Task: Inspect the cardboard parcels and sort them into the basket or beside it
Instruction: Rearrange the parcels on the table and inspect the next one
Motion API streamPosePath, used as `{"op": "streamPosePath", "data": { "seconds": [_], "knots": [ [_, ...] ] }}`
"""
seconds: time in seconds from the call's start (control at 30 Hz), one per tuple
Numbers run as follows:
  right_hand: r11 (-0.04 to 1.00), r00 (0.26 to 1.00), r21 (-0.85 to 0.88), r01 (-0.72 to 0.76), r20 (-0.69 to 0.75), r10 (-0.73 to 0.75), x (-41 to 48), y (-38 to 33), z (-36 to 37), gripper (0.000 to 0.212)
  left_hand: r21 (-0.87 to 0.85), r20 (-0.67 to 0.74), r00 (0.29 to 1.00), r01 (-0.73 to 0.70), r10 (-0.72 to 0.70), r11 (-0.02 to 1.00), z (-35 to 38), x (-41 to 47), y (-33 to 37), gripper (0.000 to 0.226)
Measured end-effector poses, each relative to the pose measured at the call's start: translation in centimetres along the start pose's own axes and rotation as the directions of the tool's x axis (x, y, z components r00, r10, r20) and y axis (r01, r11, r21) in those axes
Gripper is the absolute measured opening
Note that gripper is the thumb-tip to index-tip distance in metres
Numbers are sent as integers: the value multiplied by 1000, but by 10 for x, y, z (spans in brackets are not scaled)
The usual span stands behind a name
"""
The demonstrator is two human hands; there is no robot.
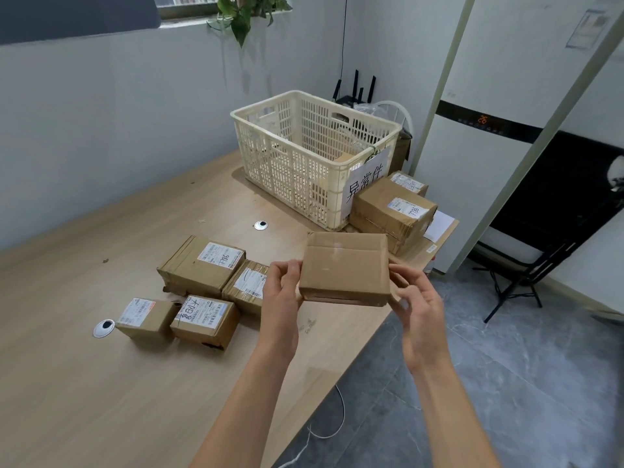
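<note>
I grip one parcel (344,268) between left hand (282,292) and right hand (417,305); four parcels (202,265) wait, some already lie beside the basket (314,157)

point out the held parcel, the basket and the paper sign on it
held parcel (344,265): head view, middle of its taped face
basket (297,170): head view, near lattice wall
paper sign (366,184): head view, handwritten middle

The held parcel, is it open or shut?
Shut: the parcel has its flaps closed flat under clear tape, held between the left hand and right hand.
</note>
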State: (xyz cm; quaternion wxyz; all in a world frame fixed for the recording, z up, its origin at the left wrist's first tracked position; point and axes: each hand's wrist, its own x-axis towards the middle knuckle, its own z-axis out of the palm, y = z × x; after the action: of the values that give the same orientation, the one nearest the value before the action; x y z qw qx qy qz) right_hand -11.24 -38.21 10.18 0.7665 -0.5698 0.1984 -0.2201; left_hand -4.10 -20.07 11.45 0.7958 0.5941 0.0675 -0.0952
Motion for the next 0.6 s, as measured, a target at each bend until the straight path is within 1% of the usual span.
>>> {"op": "streamPosePath", "data": {
  "seconds": [0.07,0.1,0.2,0.27,0.4,0.47,0.6],
  "knots": [
    [1000,999,9,-4,-53,4,1,-1,2,22,52,-31,999,-29,31,998,1,2,0,20],
    [1000,998,-12,7,-65,-8,1,-2,4,20,77,-25,999,-46,48,996,2,3,0,20],
    [997,998,-71,20,-55,-24,1,-1,9,31,124,40,998,-59,54,991,2,4,-2,33],
    [997,998,-77,27,-46,-31,0,1,9,34,137,49,996,-77,71,988,2,3,-3,32],
    [989,996,-121,83,-9,-85,-3,5,9,39,95,57,996,-71,66,993,2,-2,4,26],
    [987,996,-129,94,5,-94,-4,8,12,38,94,52,997,-70,65,993,2,-3,6,23],
    [997,1000,-74,11,3,-11,-2,12,12,28,67,18,997,-70,69,995,-2,0,7,14]
  ]
}}
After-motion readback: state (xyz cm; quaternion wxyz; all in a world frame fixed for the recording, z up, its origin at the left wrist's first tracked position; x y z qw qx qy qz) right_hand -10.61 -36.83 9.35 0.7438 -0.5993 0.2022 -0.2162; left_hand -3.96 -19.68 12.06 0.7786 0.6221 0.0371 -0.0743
